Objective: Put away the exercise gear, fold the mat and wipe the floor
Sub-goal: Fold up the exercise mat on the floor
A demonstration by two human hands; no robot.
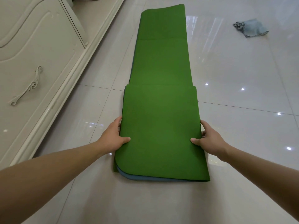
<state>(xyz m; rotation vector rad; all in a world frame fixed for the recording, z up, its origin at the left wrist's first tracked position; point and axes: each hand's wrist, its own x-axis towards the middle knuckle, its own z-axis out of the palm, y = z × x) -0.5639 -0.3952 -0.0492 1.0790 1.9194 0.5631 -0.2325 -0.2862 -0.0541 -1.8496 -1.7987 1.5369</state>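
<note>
Two forearms and two hands, all bare. Left forearm, broad where cut by the frame near 7 o'clock, narrowing evenly to the wrist, uncovered along its whole visible length. Right forearm, cut by the frame near 4 o'clock, likewise uncovered, tapering to a slim wrist. Left hand, toward 8 o'clock of centre: smooth back, rounded knuckles, short-trimmed thumbnail. Right hand, toward 4 o'clock of centre: faint knuckle ridges, thumbnail short too. Soft shadow along the underside of each arm.
</note>
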